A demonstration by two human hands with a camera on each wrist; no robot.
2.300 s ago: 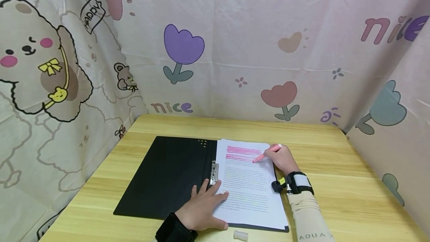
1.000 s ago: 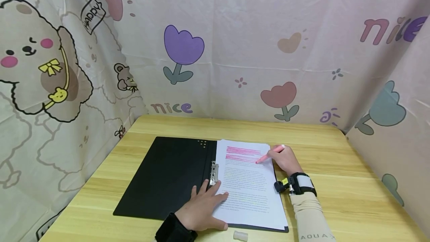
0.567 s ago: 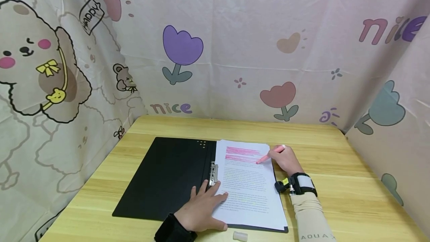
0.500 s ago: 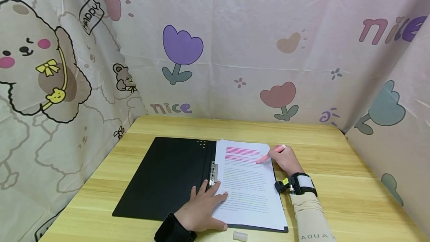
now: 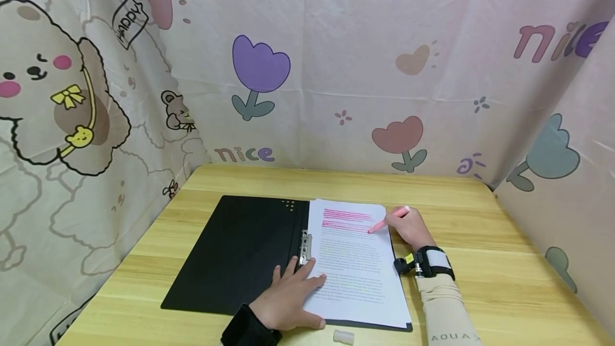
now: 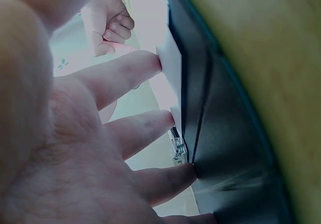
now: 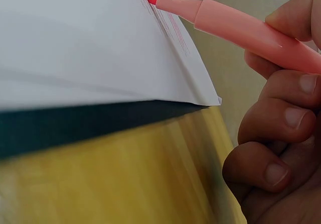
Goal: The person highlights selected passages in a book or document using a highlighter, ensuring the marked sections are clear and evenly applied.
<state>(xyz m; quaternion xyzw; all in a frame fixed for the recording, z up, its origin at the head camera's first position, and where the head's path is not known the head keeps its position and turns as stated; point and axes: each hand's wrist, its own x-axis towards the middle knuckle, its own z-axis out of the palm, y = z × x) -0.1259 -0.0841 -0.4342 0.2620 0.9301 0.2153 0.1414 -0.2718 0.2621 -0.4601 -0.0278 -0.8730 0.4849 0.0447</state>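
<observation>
Right grip [image 5: 411, 226] clasps slim pink plastic highlighter [image 7: 235, 27], tip at upper lines of white printed paper [image 5: 353, 258]. Left grip [image 5: 286, 299] spread, grasping nothing, rests on paper and flat black folder [image 5: 240, 255]. Step: likely line-marking; next likely calls for finishing the stroke rightward.

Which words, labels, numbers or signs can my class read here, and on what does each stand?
"HAPPY": left cloth.
"nice": back cloth, small, lower left.
"nice": back cloth, large, upper right.
"AOUA" and a partial letter: right sleeve.
Too small: print on the page.
Not readable: lettering low on left cloth.
</observation>
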